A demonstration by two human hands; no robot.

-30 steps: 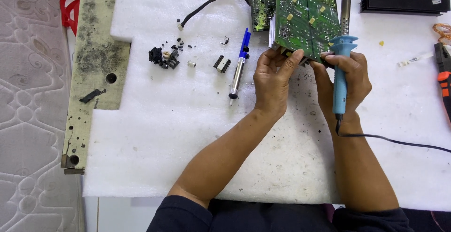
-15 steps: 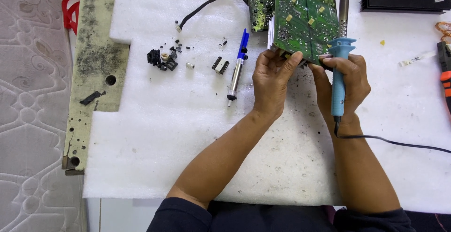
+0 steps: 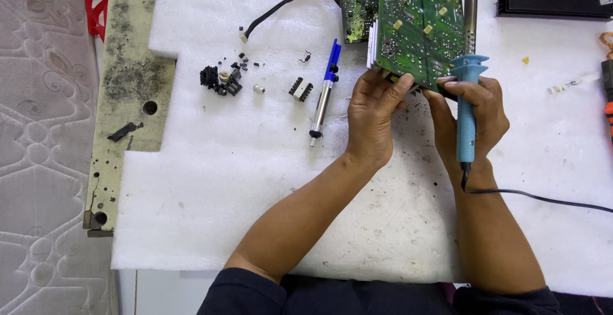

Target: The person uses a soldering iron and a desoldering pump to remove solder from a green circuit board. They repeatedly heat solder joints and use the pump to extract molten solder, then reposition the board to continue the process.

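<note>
While gripping the green circuit board [image 3: 418, 24] tilted on the white foam sheet [image 3: 255, 181] with left hand [image 3: 372, 120], right hand [image 3: 476, 114] clutching soldering iron [image 3: 468, 79] beside the board, risking burnt fingers should the board slip.

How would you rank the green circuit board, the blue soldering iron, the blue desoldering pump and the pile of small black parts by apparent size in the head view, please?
1. green circuit board, though tilted
2. blue soldering iron
3. blue desoldering pump
4. pile of small black parts
</note>
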